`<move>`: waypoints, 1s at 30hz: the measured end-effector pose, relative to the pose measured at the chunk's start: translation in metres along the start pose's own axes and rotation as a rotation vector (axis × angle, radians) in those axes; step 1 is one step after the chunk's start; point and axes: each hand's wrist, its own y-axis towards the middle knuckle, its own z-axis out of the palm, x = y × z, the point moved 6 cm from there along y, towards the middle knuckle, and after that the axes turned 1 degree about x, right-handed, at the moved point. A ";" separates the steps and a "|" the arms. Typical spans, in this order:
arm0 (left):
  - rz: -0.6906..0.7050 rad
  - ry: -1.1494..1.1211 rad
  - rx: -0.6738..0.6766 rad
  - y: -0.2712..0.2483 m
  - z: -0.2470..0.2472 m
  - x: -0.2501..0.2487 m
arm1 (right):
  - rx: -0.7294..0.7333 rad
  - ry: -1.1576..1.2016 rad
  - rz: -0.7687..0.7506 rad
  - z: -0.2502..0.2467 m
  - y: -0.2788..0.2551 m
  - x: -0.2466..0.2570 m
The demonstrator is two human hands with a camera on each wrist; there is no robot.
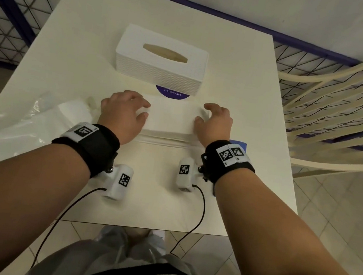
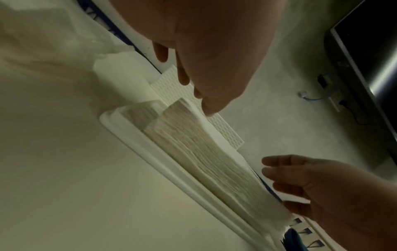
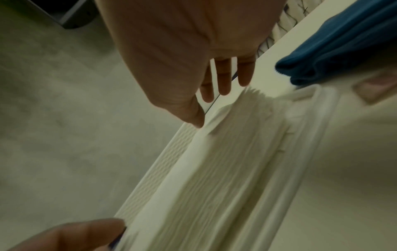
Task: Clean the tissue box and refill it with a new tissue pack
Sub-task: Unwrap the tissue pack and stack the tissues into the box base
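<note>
Nearest the body: both forearms reach out over the white table [image 1: 223,215], each wrist wearing a black band with a small white camera hanging beneath.

Left hand [image 1: 123,113]: palm down over the left end of the tissue stack [image 1: 171,119], fingers loosely bent and spread, tips at the top sheet. In the left wrist view the fingertips [image 2: 206,108] hover at the stack's upper edge; no closed grasp seen.

Right hand [image 1: 215,123]: at the right end of the stack, fingers relaxed and slightly curved, thumb near the top sheet. Cannot tell whether it actually touches.

Tissue stack: unwrapped, lying flat on a shallow white tray [image 2: 137,144], mid-table between the two hands. Tray rim shows along the stack's near side.

Left of the left hand: crumpled clear plastic wrapper [image 1: 17,122] at the table's edge.
Beside the right wrist: blue cloth [image 3: 335,51], mostly hidden in the head view.

Beyond the stack: a round purple sticker [image 1: 172,92], partly covered by the tissue box [image 1: 160,59]. The box is white with ribbed sides and stands upright, its oval slot on top.

Far right: cream slatted chair [image 1: 339,111].
</note>
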 end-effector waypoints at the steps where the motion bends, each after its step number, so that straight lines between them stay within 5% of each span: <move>1: 0.001 0.057 0.014 -0.001 0.001 -0.001 | -0.007 -0.010 -0.044 0.000 -0.003 0.007; 5: -0.016 0.208 0.159 -0.005 0.010 0.004 | 0.006 -0.005 -0.172 0.012 -0.019 0.039; 9: -0.015 0.188 0.282 -0.017 0.011 0.010 | 0.225 -0.190 -0.054 0.039 -0.024 0.057; 12: -0.048 0.141 0.238 -0.025 -0.015 0.024 | 0.275 -0.432 0.000 0.049 -0.028 0.071; 16: -0.234 0.184 0.165 -0.045 -0.065 0.069 | 0.258 -0.306 -0.200 0.064 -0.043 0.121; 20: -0.474 0.340 0.328 -0.067 -0.087 0.131 | 0.453 -0.039 -0.425 0.106 -0.075 0.177; 25: -0.600 0.285 0.467 -0.084 -0.086 0.183 | 0.595 -0.227 -0.516 0.163 -0.094 0.219; 30: -0.522 0.324 0.422 -0.104 -0.078 0.186 | 0.637 -0.542 -0.624 0.192 -0.108 0.233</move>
